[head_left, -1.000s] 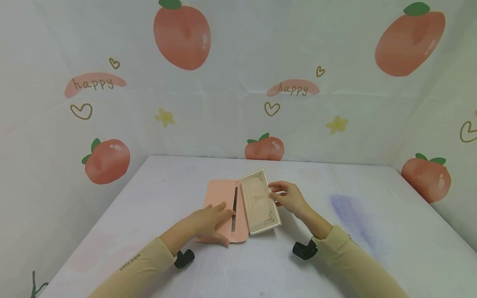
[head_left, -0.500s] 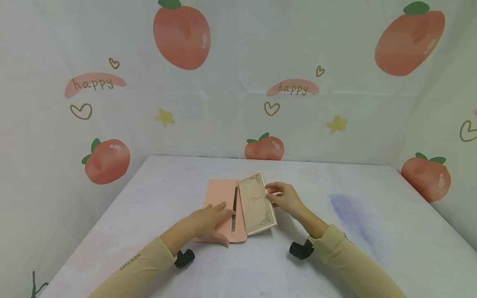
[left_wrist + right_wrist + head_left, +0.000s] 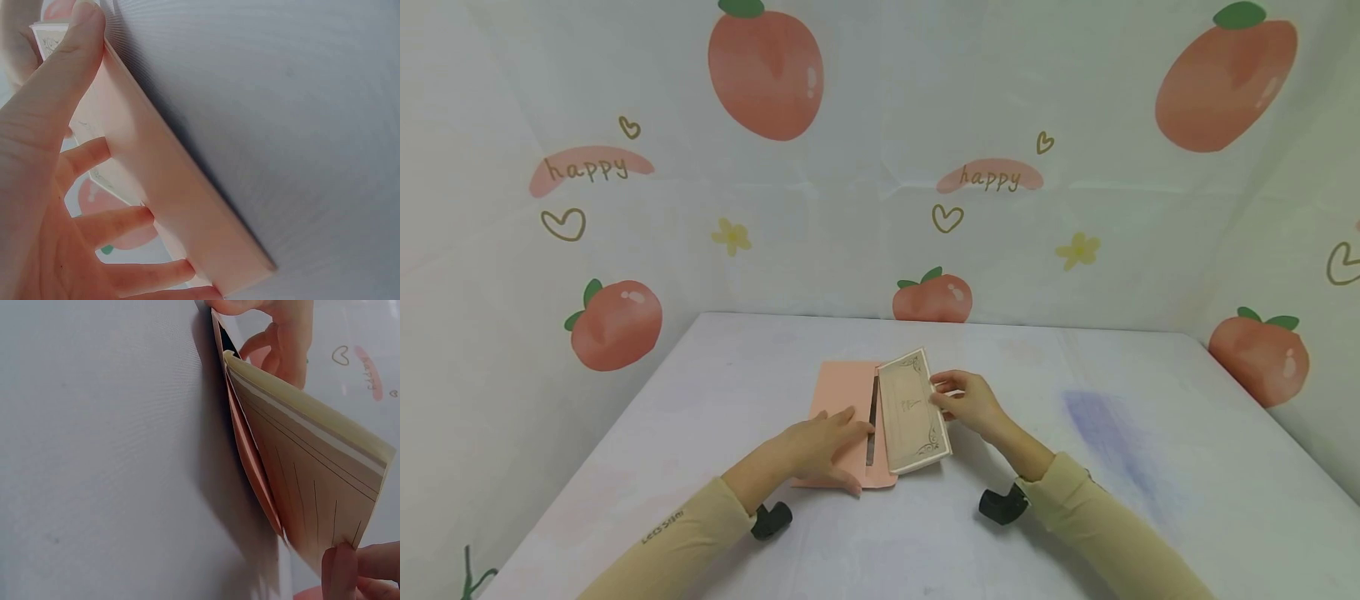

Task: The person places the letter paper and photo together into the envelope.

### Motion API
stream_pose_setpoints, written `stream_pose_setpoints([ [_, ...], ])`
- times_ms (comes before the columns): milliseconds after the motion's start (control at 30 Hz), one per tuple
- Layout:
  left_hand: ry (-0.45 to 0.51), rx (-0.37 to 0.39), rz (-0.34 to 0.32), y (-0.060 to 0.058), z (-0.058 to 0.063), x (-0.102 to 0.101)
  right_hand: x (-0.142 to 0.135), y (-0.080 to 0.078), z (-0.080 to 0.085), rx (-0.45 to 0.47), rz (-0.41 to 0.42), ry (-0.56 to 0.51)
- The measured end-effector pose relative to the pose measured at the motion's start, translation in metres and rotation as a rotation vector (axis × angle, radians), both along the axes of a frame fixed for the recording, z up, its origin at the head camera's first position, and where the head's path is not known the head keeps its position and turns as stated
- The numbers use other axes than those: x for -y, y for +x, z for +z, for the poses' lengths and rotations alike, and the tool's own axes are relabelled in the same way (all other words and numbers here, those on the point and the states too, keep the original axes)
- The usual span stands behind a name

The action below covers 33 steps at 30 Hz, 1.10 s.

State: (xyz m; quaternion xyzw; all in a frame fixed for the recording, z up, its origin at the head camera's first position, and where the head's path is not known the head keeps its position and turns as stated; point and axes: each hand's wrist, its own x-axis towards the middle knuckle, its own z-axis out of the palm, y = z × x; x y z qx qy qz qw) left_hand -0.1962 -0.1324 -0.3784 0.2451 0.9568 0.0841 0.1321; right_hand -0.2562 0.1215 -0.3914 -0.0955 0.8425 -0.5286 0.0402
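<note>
A salmon-pink folder [image 3: 841, 385] lies on the table with a dark strip [image 3: 872, 408] along its right part. My left hand [image 3: 820, 448] rests on it with fingers spread; the left wrist view shows its thumb and fingertips along the pink surface [image 3: 156, 175]. Over the folder's right edge leans a cream card-like pad [image 3: 914, 421] with ornate corners and a small central drawing. My right hand [image 3: 973, 404] pinches its right edge between thumb and fingers. Seen from the right wrist, the pad's lined underside [image 3: 312, 462] tilts up from the pink folder, its left edge close to it.
The white table [image 3: 760, 358] runs back to a hanging cloth [image 3: 850, 208] printed with peaches. Black wrist devices [image 3: 771, 521] sit below both forearms near the tabletop. A green stem-like thing [image 3: 471, 575] shows at the lower left corner.
My right hand has moved a little left and slightly down with the cream pad, which now covers more of the pink folder's right edge. The left hand stays in place.
</note>
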Motion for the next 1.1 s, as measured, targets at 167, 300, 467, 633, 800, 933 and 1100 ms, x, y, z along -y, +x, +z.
stream_pose_setpoints([
  [167, 0.006, -0.004, -0.001, 0.0, 0.0, 0.001, 0.002, 0.0, -0.002, 0.01, -0.008, 0.005],
  [300, 0.008, -0.006, -0.012, 0.001, -0.001, 0.001, 0.004, -0.001, -0.003, 0.01, -0.008, -0.007],
  [467, 0.004, -0.01, -0.015, 0.0, -0.001, 0.0, 0.006, -0.001, -0.005, 0.013, -0.003, -0.028],
  [633, 0.002, -0.007, -0.014, -0.001, 0.0, 0.0, 0.01, 0.0, -0.006, 0.016, 0.001, -0.046],
  [800, 0.017, -0.011, -0.02, -0.001, 0.0, 0.0, 0.013, 0.001, -0.007, 0.02, 0.01, -0.066],
  [933, 0.026, -0.021, -0.029, -0.001, -0.001, 0.0, 0.014, 0.002, -0.009, 0.024, 0.015, -0.061],
  [1100, 0.03, -0.024, -0.033, -0.001, 0.0, 0.0, 0.017, 0.002, -0.009, 0.035, 0.005, -0.045],
])
